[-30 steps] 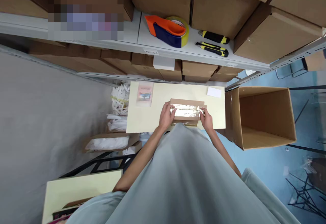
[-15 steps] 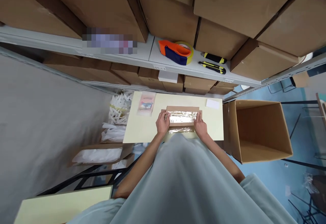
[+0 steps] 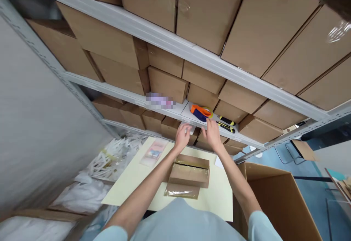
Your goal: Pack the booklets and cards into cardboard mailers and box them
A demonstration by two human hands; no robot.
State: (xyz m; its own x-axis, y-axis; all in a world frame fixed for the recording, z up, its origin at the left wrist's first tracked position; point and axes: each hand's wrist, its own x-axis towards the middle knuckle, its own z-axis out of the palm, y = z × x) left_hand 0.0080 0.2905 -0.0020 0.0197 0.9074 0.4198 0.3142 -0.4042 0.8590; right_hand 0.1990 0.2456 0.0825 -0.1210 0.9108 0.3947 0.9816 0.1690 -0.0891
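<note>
My right hand [image 3: 212,133] reaches to the shelf, its fingers at the near side of an orange and blue tape dispenser [image 3: 201,114]; whether they touch it is unclear. My left hand [image 3: 183,136] is raised in front of the shelf edge, fingers apart and holding nothing. Below both hands, a small cardboard box [image 3: 189,173] with clear tape across it lies on the pale yellow table [image 3: 131,180], its near flap folded out. Two black and yellow cutters [image 3: 226,127] rest right of the dispenser.
Brown cartons [image 3: 167,84] fill the shelves ahead. A clear packet [image 3: 154,152] lies at the table's back left and a white card [image 3: 218,162] at its right. A large open carton [image 3: 274,193] stands right of the table. White packing material [image 3: 109,160] is at the left.
Both hands have let go of the small box and moved forward and up to the shelf. The view has tilted upward, showing more shelves, and the box's near flap is now spread toward me.
</note>
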